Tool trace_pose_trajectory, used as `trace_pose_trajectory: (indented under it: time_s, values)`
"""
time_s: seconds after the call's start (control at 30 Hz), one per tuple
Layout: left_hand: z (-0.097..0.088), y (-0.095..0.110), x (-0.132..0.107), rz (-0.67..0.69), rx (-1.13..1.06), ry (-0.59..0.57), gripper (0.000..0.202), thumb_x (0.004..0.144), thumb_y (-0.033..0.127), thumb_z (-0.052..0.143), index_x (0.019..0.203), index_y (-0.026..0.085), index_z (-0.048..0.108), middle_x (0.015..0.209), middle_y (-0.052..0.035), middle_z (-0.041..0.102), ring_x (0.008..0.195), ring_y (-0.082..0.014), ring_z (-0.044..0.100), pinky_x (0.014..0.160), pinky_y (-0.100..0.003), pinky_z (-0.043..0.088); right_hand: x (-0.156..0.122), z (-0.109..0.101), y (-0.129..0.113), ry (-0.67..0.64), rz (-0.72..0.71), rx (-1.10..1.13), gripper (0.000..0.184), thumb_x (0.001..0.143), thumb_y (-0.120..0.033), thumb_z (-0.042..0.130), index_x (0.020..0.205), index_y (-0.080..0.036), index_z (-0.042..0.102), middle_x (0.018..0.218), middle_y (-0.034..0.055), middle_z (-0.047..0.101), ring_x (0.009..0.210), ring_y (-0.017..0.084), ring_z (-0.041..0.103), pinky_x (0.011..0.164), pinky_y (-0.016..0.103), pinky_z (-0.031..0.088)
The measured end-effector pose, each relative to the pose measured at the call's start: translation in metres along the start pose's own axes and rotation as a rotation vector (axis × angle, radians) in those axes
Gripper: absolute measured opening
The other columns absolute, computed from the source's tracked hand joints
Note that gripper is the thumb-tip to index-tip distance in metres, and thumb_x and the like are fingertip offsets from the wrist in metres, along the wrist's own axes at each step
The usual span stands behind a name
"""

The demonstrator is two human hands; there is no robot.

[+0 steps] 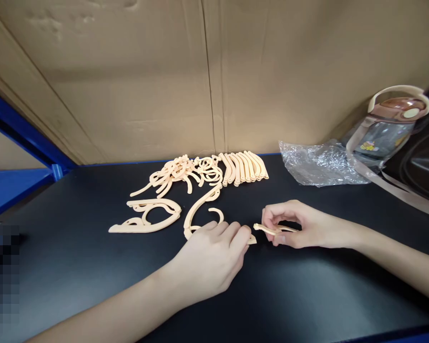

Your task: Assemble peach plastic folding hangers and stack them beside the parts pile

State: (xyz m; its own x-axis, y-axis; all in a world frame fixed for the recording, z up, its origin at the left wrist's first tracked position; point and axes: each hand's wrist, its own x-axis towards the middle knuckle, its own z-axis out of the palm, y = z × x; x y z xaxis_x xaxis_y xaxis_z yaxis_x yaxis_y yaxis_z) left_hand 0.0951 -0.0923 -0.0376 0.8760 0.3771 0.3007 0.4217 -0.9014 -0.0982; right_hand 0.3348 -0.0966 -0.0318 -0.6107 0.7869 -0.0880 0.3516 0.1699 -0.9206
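nearest is the left hand [214, 257], seen from its back. its fingers are curled around one arm of a beige folding hanger [191, 216], and they grasp it; the arm's tip comes out beyond the index finger, and the thumb is hidden. the hanger lies spread on the black tabletop [271, 295], its hook between the two arms.

just beside, on the right, the right hand [307, 228] pinches a thin beige piece [266, 229] between the thumb and the fingers. this piece is apart from the hanger, and its exact shape i cannot tell.

the step in hand, as i judge, is handling of hanger parts: one hand steadies the hanger, the other has the separate piece. the next move seems to call for a firm left grip and a careful turning of the piece, so that its end can be lined up.

to the left, a second folding hanger [139, 229] lies with its arms brought near. farther, there are a tangled heap of beige parts [178, 167] and, next to it, a row of curved arms [241, 166]. on the far right lie a clear plastic bag [314, 164] and a bottle with strap [386, 136], before the cardboard wall [146, 95].
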Motion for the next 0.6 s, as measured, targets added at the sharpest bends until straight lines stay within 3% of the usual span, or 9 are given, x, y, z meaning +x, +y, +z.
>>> trace_pose_trajectory:
  time_s: [0.17, 0.3, 0.43, 0.6]
  values:
    - [-0.002, 0.002, -0.003, 0.021, -0.012, -0.025, 0.012, 0.088, 0.011, 0.038, 0.094, 0.016, 0.048, 0.074, -0.0012, 0.058, 0.058, -0.018, 0.056, 0.049, -0.03, 0.042, 0.001, 0.005, 0.0, 0.034, -0.03, -0.077, 0.012, 0.088, -0.029, 0.059, 0.084, -0.017, 0.056, 0.078, -0.0032, 0.052, 0.072, 0.009, 0.047, 0.065, 0.021, 0.038]
    - [-0.002, 0.002, -0.003, -0.075, -0.272, -0.005, 0.008, 0.092, 0.014, 0.037, 0.09, 0.018, 0.043, 0.073, 0.0008, 0.06, 0.054, -0.0134, 0.055, 0.046, -0.024, 0.04, 0.002, 0.01, -0.003, 0.021, -0.067, -0.178, 0.023, 0.096, -0.035, 0.047, 0.092, -0.017, 0.059, 0.078, -0.0017, 0.052, 0.069, 0.01, 0.046, 0.063, 0.023, 0.037]
    - [0.001, -0.001, -0.002, -0.135, -0.426, 0.017, 0.003, 0.092, 0.018, 0.041, 0.093, 0.02, 0.043, 0.076, 0.0026, 0.063, 0.054, -0.0115, 0.057, 0.047, -0.021, 0.039, 0.001, 0.016, -0.006, 0.081, -0.156, -0.375, 0.027, 0.1, -0.03, 0.035, 0.091, -0.016, 0.056, 0.079, -0.0004, 0.054, 0.069, 0.011, 0.049, 0.064, 0.024, 0.038]
    - [0.001, -0.005, -0.001, -0.194, -0.481, 0.058, 0.004, 0.094, 0.022, 0.04, 0.095, 0.022, 0.044, 0.07, 0.0056, 0.059, 0.052, -0.011, 0.056, 0.05, -0.021, 0.039, -0.003, 0.019, -0.005, 0.146, -0.179, -0.561, 0.027, 0.1, -0.028, 0.033, 0.085, -0.017, 0.053, 0.074, -0.002, 0.053, 0.062, 0.01, 0.048, 0.061, 0.024, 0.036]
